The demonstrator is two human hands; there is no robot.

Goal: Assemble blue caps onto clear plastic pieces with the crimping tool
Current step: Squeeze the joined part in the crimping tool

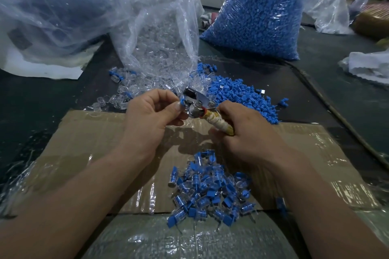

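Note:
My right hand (242,130) grips the tape-wrapped handle of the metal crimping tool (196,103), held above the cardboard sheet. My left hand (147,115) pinches a blue cap with a clear piece (182,100) at the tool's jaws. Loose blue caps (242,94) lie in a heap on the dark table behind the tool. Clear plastic pieces (117,99) are scattered to the left of it. A pile of assembled blue-and-clear parts (210,193) rests on the cardboard between my forearms.
A clear bag of clear pieces (160,33) spills open at the centre back. A large bag of blue caps (259,17) stands at the back right, another big plastic bag (52,6) at the back left. Taped cardboard (94,143) covers the near table.

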